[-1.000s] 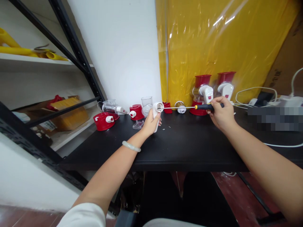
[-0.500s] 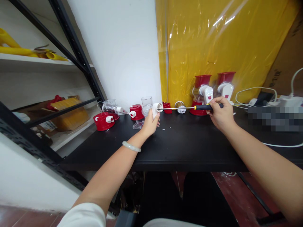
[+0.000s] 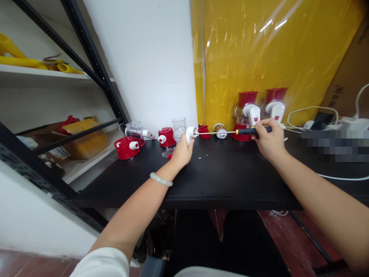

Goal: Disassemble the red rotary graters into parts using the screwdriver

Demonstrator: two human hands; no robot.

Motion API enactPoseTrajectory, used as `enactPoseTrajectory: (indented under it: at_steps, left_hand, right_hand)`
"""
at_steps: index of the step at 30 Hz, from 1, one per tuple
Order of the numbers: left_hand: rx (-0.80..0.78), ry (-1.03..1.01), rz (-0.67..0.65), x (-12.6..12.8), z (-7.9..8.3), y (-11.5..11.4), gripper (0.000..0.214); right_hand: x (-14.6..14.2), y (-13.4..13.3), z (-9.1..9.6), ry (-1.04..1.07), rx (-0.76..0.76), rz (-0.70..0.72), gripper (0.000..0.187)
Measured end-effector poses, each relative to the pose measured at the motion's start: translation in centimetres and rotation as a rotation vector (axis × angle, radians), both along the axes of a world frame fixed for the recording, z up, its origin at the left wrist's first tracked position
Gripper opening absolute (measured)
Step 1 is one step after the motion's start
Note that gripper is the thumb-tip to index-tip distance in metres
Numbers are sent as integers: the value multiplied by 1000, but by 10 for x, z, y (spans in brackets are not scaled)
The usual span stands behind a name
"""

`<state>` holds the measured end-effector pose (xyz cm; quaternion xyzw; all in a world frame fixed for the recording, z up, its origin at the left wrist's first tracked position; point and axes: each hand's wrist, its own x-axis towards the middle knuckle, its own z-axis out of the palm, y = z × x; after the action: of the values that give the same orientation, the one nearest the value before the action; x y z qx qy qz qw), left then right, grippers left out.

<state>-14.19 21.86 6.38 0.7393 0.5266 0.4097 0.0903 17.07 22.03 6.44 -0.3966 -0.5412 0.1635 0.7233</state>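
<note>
My left hand (image 3: 182, 151) is closed around a white plastic crank handle (image 3: 189, 133), held upright above the table with its round hollow end facing right. In my right hand (image 3: 270, 140) is a screwdriver (image 3: 245, 131) with a black and yellow handle, gripped level. Its long metal shaft points left, and the tip reaches the hollow end of the crank handle; the tip's exact seat inside is hidden. Just left of my left hand sit a red grater base (image 3: 166, 137) with a white knob and a clear plastic hopper (image 3: 179, 124).
On the black table (image 3: 230, 177) stand two assembled red-and-white rotary graters (image 3: 247, 111), another red base (image 3: 126, 149), a grater drum (image 3: 220, 130) and small bits (image 3: 199, 157). White cables (image 3: 314, 109) lie at right. A metal shelf rack (image 3: 95, 73) rises at left.
The crank handle has turned slightly in my left hand, its opening now facing more to the right. A red bit shows beside that hand. The screwdriver stays almost in place.
</note>
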Motion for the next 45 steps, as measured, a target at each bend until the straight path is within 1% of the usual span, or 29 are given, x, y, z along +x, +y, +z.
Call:
enactPoseTrajectory:
  at_steps: [3, 5, 9, 11, 14, 17, 20, 22, 24, 27, 30, 32, 33, 35, 37, 39, 41, 43, 45]
  left_hand:
    - [5, 48, 37, 3, 3, -6, 24]
    - [13, 76, 65, 4, 5, -9, 25]
    - [22, 99, 115, 4, 7, -14, 29]
    - [26, 99, 136, 2, 9, -15, 32]
    - [25, 91, 160, -1, 12, -17, 32]
    - [4, 79, 155, -4, 16, -14, 29]
    - [-26, 55, 125, -9, 20, -5, 26]
    - [-38, 34, 102, -13, 23, 3, 25]
    - [-41, 17, 85, -17, 27, 10, 25]
    - [-39, -5, 88, -20, 31, 16, 25]
    - [-50, -17, 110, -21, 28, 17, 26]
    - [-73, -7, 114, -22, 23, 16, 28]
    - [-85, -7, 110, -23, 21, 16, 29]
    - [-107, -23, 95, -25, 16, 16, 30]
    - [-133, -66, 75, -28, 14, 16, 29]
    - [-159, -102, 50, -30, 15, 17, 30]
    - [-185, -127, 17, -31, 18, 17, 31]
    - [-210, -158, -15, -30, 20, 17, 30]
    - [-233, -202, -37, -28, 22, 17, 28]
  right_hand:
    - [-5, -2, 1, 119, -46, 33, 35]
    - [-8, -3, 3, 150, -90, 61, 37]
    - [-11, -7, 4, 96, -212, 148, 39]
    - [-11, -11, 5, 43, -275, 180, 44]
    - [-9, -17, 10, -29, -311, 171, 47]
    - [-7, -22, 25, -123, -261, 111, 40]
    - [-6, -21, 49, -281, -160, 78, 33]
    - [-5, -17, 65, -384, -91, 96, 32]
    - [-3, -11, 77, -454, -65, 142, 33]
    - [-1, -1, 85, -465, -105, 222, 40]
    - [1, 7, 88, -422, -217, 326, 44]
    - [1, 10, 90, -463, -287, 335, 46]
    - [2, 10, 92, -518, -287, 302, 46]
    - [3, 12, 96, -661, -205, 204, 41]
    - [6, 15, 99, -788, -72, 168, 32]
    - [11, 19, 102, -892, 48, 186, 24]
    - [15, 23, 105, -969, 144, 213, 22]
    - [19, 25, 110, -1015, 211, 246, 24]
    - [20, 25, 114, -1015, 245, 278, 25]
